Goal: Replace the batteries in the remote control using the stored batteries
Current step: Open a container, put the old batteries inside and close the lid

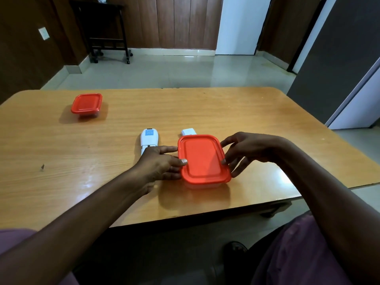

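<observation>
A rectangular container with a red lid (202,159) sits on the wooden table in front of me. My left hand (159,164) holds its left side, thumb resting on the lid's edge. My right hand (244,150) grips its right side, thumb on the lid and fingers curled around the wall. The white remote control (149,138) lies face down just left of the container, its near end hidden behind my left hand. A small white piece (188,132), perhaps the battery cover, lies behind the container. What the container holds is hidden.
A smaller square container with a red lid (87,104) stands at the far left of the table (246,112). The table's near edge runs close to my lap. Beyond the table are a tiled floor and a dark wheeled stand (107,33).
</observation>
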Demonstrator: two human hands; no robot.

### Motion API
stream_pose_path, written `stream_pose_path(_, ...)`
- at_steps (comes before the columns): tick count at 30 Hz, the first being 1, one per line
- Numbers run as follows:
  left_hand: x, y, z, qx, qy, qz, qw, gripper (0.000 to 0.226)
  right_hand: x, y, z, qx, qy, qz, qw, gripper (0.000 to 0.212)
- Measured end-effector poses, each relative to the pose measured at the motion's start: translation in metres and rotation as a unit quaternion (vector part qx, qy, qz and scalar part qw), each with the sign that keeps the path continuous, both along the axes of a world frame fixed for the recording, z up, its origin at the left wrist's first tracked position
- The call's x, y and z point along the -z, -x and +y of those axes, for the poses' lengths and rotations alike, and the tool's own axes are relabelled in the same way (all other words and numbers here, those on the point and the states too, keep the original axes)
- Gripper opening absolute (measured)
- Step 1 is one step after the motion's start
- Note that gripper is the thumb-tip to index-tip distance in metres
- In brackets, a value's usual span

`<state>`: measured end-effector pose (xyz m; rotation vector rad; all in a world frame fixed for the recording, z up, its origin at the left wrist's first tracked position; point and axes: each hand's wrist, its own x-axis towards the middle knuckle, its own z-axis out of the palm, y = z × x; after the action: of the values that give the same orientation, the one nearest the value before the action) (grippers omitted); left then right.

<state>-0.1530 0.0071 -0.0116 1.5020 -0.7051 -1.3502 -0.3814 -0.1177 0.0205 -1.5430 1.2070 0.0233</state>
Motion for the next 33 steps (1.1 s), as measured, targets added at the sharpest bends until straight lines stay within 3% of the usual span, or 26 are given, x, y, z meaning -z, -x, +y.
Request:
stream_pose_path(3,-0.005,-0.003,0.005,0.062,-0.027,0.008,0.998,0.077,0.002,0.002,0.003,-0.016,-0.007,0.0,1.0,0.07)
stream_pose_path(6,-0.005,-0.001,0.007,0.074,-0.019,0.01,0.997,0.084,0.003,0.001,0.003,-0.013,-0.016,-0.006,1.0,0.074)
stream_pose_path(13,-0.003,0.006,0.005,0.043,-0.003,-0.031,0.999,0.074,0.006,-0.006,0.004,-0.01,0.006,0.031,0.999,0.071)
stream_pose_path(16,0.0,0.005,0.002,0.041,0.027,-0.061,0.997,0.058,0.004,-0.004,0.009,0.01,0.001,0.012,1.0,0.096)
stream_pose_path(19,0.008,0.002,-0.003,-0.022,0.078,-0.096,0.992,0.049,0.002,-0.006,0.014,0.007,0.057,0.025,0.998,0.115)
stream_pose_path(23,0.013,0.003,0.001,-0.085,0.096,-0.112,0.986,0.06,-0.002,-0.001,0.006,0.058,0.173,0.054,0.982,0.065)
stream_pose_path(27,0.019,0.007,0.006,-0.094,0.075,-0.076,0.99,0.058,0.005,0.003,-0.005,0.085,0.188,0.064,0.976,0.026)
stream_pose_path(30,0.022,0.008,0.007,-0.105,0.058,-0.076,0.99,0.052,0.004,0.002,-0.009,0.055,0.176,0.094,0.978,0.013)
stream_pose_path(33,0.017,0.012,0.009,-0.097,0.026,-0.045,0.994,0.046,0.001,0.002,-0.009,0.035,0.169,0.108,0.979,0.014)
